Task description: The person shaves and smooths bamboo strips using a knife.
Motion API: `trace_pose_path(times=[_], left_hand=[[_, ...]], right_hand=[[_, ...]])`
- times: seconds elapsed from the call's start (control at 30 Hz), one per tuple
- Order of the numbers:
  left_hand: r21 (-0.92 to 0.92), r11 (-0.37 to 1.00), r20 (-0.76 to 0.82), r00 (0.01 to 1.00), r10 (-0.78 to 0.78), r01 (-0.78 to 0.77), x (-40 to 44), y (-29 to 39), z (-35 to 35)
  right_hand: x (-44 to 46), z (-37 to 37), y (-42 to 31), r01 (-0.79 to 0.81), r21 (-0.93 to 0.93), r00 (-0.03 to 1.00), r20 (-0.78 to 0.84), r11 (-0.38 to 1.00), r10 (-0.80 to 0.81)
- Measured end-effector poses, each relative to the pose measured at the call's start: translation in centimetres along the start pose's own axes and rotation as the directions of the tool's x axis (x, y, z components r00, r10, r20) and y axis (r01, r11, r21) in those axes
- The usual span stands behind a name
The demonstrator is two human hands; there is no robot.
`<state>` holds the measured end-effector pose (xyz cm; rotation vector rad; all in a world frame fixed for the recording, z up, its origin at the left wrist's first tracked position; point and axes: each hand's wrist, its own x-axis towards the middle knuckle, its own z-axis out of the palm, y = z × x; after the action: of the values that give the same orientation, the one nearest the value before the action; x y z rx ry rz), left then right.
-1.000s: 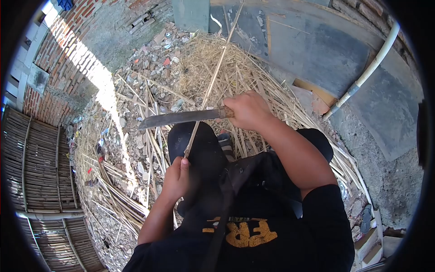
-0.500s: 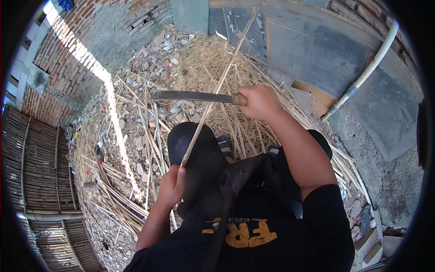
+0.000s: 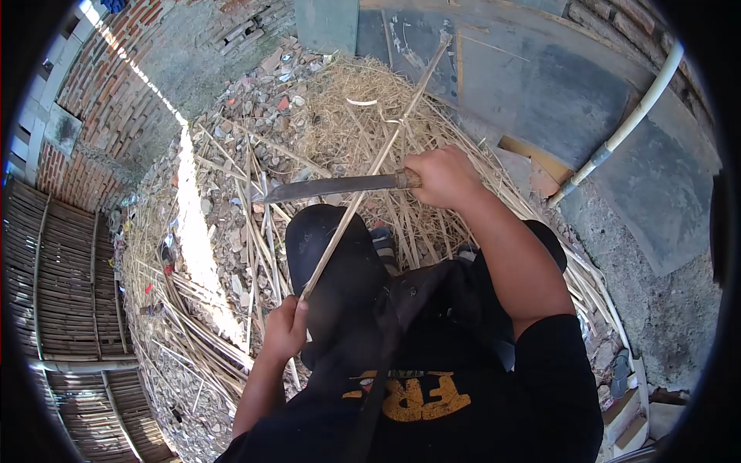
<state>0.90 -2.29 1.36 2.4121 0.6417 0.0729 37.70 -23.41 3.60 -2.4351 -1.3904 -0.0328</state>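
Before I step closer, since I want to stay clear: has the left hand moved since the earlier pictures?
Yes: the left hand has shifted down and leftward in the view, farther from the fixed white pipe.

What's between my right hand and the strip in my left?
The knife handle and near part of the blade, in the head view.

A brick wall [image 3: 116, 112] stands at upper left; slatted panels [image 3: 65, 278] line the far left; rubble [image 3: 270, 100] lies strewn beside the wall; a pale pipe [image 3: 644, 106] slants before grey boards [image 3: 567, 89].
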Motion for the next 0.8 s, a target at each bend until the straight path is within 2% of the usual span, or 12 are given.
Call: trace_pose_path(times=[0.03,0.13,0.17,0.27,0.37,0.47,0.5,0.6,0.63,0.73,0.8], left_hand=[[-0.012,1.0,0.003,1.0,-0.006,0.006,-0.1,-0.5,0.0],[-0.024,1.0,-0.011,1.0,-0.019,0.019,-0.8,-2.1,0.1],[-0.013,1.0,-0.028,1.0,-0.007,0.007,-0.7,-2.3,0.2],[-0.029,0.999,-0.047,0.999,0.018,-0.019,-0.7,-2.3,0.1],[-0.026,0.999,-0.023,0.999,0.025,-0.025,-0.5,-2.3,0.0],[0.0,0.998,0.006,0.998,0.056,-0.056,-0.6,-1.7,0.0],[0.005,0.997,0.007,0.997,0.071,-0.071,-0.5,-1.5,0.1],[-0.044,0.999,0.044,0.999,-0.022,0.024,-1.0,-2.1,-0.2],[-0.033,0.999,0.036,0.999,-0.006,0.007,-1.0,-2.0,-0.2],[-0.03,0.998,0.007,0.999,0.047,-0.047,-0.2,-1.7,0.0],[-0.042,0.998,0.024,0.998,0.056,-0.055,-0.5,-2.3,-0.4]], right_hand=[[-0.1,0.0,0.1,0.026,-0.008,0.999,-0.037,1.0,-0.026],[0.5,0.0,4.0,-0.327,0.223,0.941,-0.015,0.918,0.339],[0.6,0.1,5.1,-0.346,0.163,0.937,0.018,0.924,0.348],[0.5,0.2,4.1,-0.337,0.079,0.935,-0.091,0.938,0.343],[-0.1,-0.1,1.9,-0.17,0.117,0.969,-0.159,0.978,0.188],[-0.3,-0.8,0.0,-0.008,-0.067,1.0,-0.015,0.998,0.007],[-0.4,-1.0,-0.1,0.029,-0.074,0.999,-0.025,0.997,-0.031],[0.5,-0.6,3.7,-0.319,0.212,0.942,-0.038,0.924,0.333],[0.5,-0.2,4.1,-0.343,0.176,0.935,-0.028,0.923,0.353],[0.5,-0.2,3.7,-0.297,0.026,0.945,-0.134,0.955,0.297],[0.0,-0.2,2.8,-0.187,0.07,0.969,-0.151,0.98,0.196]])
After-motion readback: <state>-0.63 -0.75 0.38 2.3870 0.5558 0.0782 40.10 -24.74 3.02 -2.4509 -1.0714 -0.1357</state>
